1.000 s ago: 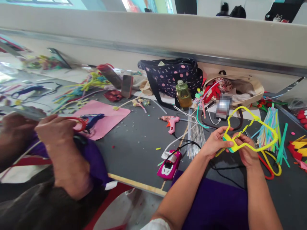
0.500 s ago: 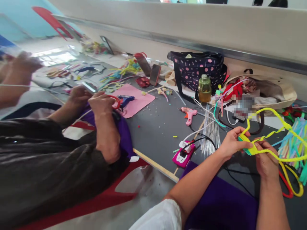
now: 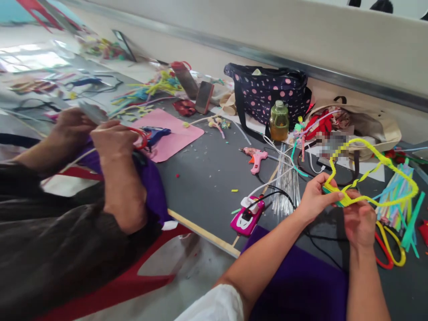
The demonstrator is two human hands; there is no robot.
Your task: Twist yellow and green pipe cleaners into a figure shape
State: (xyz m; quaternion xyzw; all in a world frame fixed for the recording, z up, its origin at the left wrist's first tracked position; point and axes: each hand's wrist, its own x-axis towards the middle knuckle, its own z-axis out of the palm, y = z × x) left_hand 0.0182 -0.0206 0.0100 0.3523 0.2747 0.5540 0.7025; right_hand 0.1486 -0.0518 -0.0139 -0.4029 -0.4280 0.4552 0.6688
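Note:
A large looped shape of fuzzy yellow pipe cleaner (image 3: 397, 166), with a twisted yellow and dark strand across its middle, is up off the table at the right. Its thick lower-left corner, yellow with a green underside, is pinched between thumb and fingers of my left hand (image 3: 316, 198). Just beneath that corner, my right hand (image 3: 361, 225) has curled fingers against the lower strand; part of its grip is hidden. Red and yellow loops (image 3: 394, 247), like scissor handles, lie beside my right wrist.
A pink glue gun (image 3: 256, 159), magenta power strip (image 3: 247, 216) with cables, clear sticks (image 3: 286, 191) and pastel pipe cleaners (image 3: 396, 189) lie on the dark table. Behind stand a bottle (image 3: 279, 122) and patterned bag (image 3: 261, 91). A co-worker's hands (image 3: 112, 138) are at the left.
The view has turned slightly, shifting most things left. My right fingers have moved down and curled by the lower strand, while my left hand keeps its pinch. The co-worker's hands still work at the left.

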